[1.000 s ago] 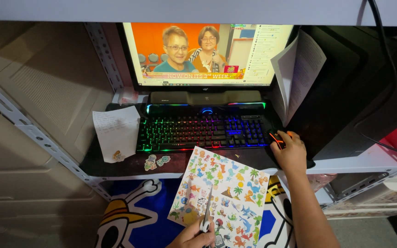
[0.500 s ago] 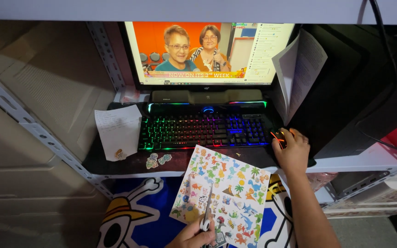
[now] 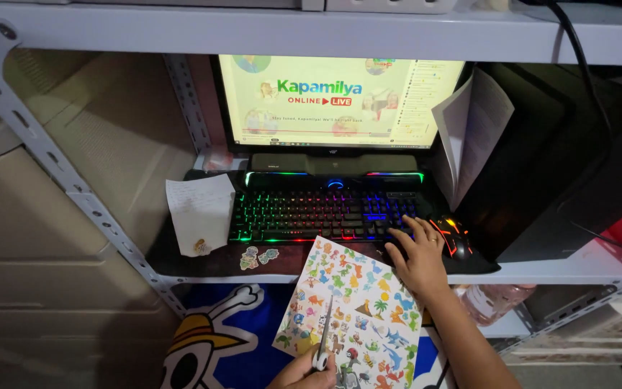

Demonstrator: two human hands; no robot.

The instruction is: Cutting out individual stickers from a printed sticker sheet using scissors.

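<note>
My right hand (image 3: 417,261) rests with its fingers spread on the right end of a rainbow-lit keyboard (image 3: 311,215), just left of a glowing black mouse (image 3: 453,236). It holds nothing. At the bottom edge, my left hand (image 3: 300,373) grips a pair of scissors (image 3: 323,338) whose blades point up over a colourful sticker sheet (image 3: 358,302). The sheet lies tilted below the keyboard, and its lower part is partly hidden by this hand.
A lit monitor (image 3: 332,101) stands behind the keyboard, under a metal shelf. A white paper note (image 3: 199,212) and some cut-out stickers (image 3: 257,256) lie at the left. Loose paper sheets (image 3: 469,140) lean on a black computer case (image 3: 541,166). A blue skull-print cloth (image 3: 210,338) hangs below.
My right hand has moved left, off the mouse and onto the keyboard's right end. The monitor picture has switched from two people to a pale logo screen. The left hand still holds the scissors.
</note>
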